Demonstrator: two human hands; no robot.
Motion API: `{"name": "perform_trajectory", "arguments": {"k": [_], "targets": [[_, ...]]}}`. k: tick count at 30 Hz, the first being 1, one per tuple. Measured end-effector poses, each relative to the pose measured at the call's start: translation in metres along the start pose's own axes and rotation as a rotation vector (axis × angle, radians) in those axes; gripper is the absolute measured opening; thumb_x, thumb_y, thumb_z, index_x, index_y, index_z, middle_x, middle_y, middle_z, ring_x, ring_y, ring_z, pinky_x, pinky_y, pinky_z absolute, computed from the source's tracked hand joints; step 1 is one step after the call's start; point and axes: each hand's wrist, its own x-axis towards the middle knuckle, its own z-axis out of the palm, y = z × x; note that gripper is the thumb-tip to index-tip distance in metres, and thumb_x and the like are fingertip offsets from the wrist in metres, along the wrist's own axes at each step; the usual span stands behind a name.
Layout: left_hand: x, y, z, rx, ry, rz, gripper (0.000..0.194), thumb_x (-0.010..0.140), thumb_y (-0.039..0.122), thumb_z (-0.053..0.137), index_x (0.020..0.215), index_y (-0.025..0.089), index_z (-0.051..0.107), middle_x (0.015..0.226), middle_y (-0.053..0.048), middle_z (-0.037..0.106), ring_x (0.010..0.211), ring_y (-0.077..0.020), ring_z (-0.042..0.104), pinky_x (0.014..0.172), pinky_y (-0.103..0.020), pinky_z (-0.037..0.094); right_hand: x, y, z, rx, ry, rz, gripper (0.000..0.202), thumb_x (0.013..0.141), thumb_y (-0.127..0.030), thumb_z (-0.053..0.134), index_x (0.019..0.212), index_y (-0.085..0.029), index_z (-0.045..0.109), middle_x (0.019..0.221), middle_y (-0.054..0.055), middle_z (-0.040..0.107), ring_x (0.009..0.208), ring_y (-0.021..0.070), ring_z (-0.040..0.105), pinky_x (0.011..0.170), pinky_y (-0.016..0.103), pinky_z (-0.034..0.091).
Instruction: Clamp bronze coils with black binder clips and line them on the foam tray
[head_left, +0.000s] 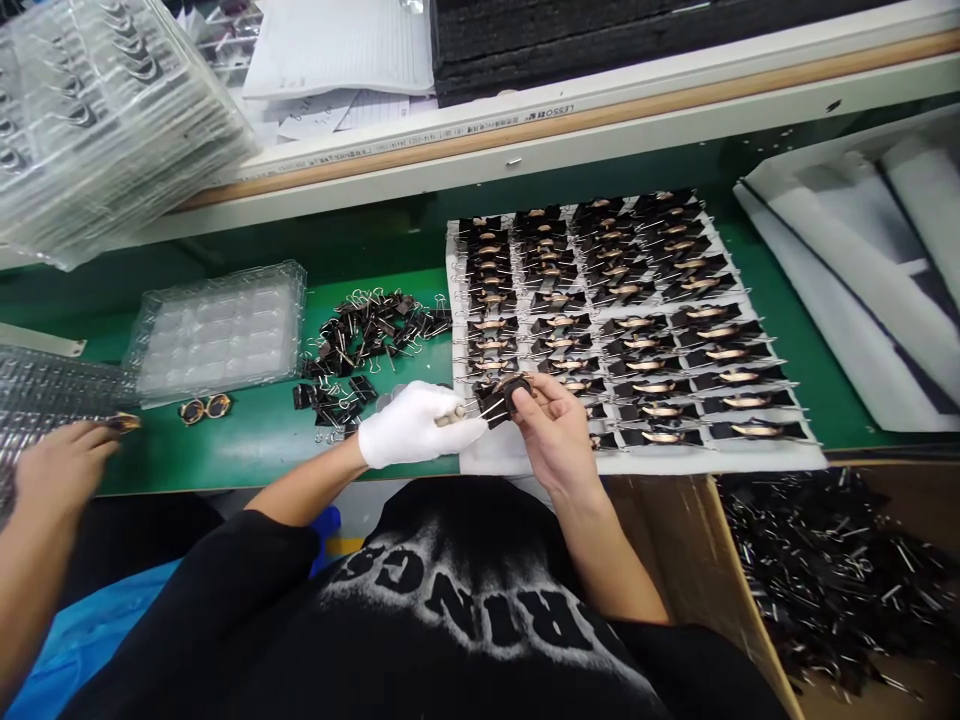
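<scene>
My left hand [416,424], in a white glove, pinches the wire handles of a black binder clip [493,408] over the near edge of a white foam sheet [525,459]. My bare right hand [555,430] is closed on a small dark rounded piece [516,392] that meets the clip's jaw; whether the clip grips it is hard to tell. Behind my hands, rows of binder clips [641,345] lie on the foam, many with thin tan curved pieces in them. Left of my glove is a heap of loose binder clips [367,335].
A co-worker's hand [64,460] at far left holds a small brown piece near round tortoiseshell sunglasses [204,408]. Clear plastic trays [217,335] lie on the green bench; more are stacked on the shelf. At lower right is a box of binder clips [840,570]. White foam sheets [847,290] lean at right.
</scene>
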Motion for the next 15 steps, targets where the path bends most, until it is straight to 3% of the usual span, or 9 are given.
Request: {"name": "perform_trajectory", "arguments": {"k": [5, 7, 10, 12, 15], "targets": [[-0.012, 0.0, -0.017, 0.188, -0.014, -0.036, 0.042, 0.102, 0.047, 0.046, 0.074, 0.021, 0.065, 0.074, -0.002, 0.066, 0.071, -0.0153, 0.058, 0.069, -0.03, 0.039, -0.005, 0.002, -0.003, 0.184, 0.023, 0.028, 0.041, 0.066, -0.046, 0.097, 0.092, -0.028, 0.071, 0.092, -0.001, 0.073, 0.085, 0.018, 0.069, 0.084, 0.036, 0.059], [-0.018, -0.01, -0.032, 0.371, 0.105, -0.204, 0.045, 0.103, 0.051, 0.044, 0.08, 0.022, 0.07, 0.082, -0.004, 0.072, 0.077, -0.0182, 0.064, 0.07, -0.031, 0.039, -0.008, 0.002, -0.004, 0.31, -0.005, 0.071, 0.037, 0.071, -0.052, 0.093, 0.089, -0.031, 0.069, 0.092, -0.003, 0.07, 0.089, 0.0191, 0.067, 0.086, 0.04, 0.059], [-0.027, -0.035, -0.054, 0.717, 0.234, -0.591, 0.052, 0.101, 0.062, 0.045, 0.085, 0.02, 0.071, 0.084, -0.009, 0.072, 0.074, -0.0235, 0.065, 0.066, -0.034, 0.035, -0.014, 0.005, -0.002, 0.362, -0.07, 0.1, 0.033, 0.076, -0.058, 0.088, 0.09, -0.035, 0.069, 0.088, -0.004, 0.064, 0.085, 0.0169, 0.064, 0.079, 0.036, 0.057], [-0.033, -0.052, -0.06, 0.839, 0.197, -0.762, 0.053, 0.097, 0.065, 0.051, 0.105, 0.017, 0.07, 0.091, -0.013, 0.073, 0.076, -0.0279, 0.067, 0.066, -0.034, 0.034, -0.016, 0.009, 0.002, 0.352, -0.101, 0.112, 0.034, 0.075, -0.057, 0.089, 0.091, -0.036, 0.069, 0.089, -0.004, 0.062, 0.082, 0.0155, 0.061, 0.074, 0.032, 0.055], [-0.04, -0.071, -0.058, 0.897, 0.06, -0.786, 0.063, 0.093, 0.062, 0.06, 0.132, 0.012, 0.059, 0.106, -0.02, 0.073, 0.087, -0.0342, 0.07, 0.07, -0.035, 0.036, -0.02, 0.015, 0.009, 0.352, -0.153, 0.161, 0.035, 0.073, -0.053, 0.092, 0.093, -0.036, 0.07, 0.091, -0.004, 0.06, 0.083, 0.0143, 0.061, 0.073, 0.03, 0.056]]}}
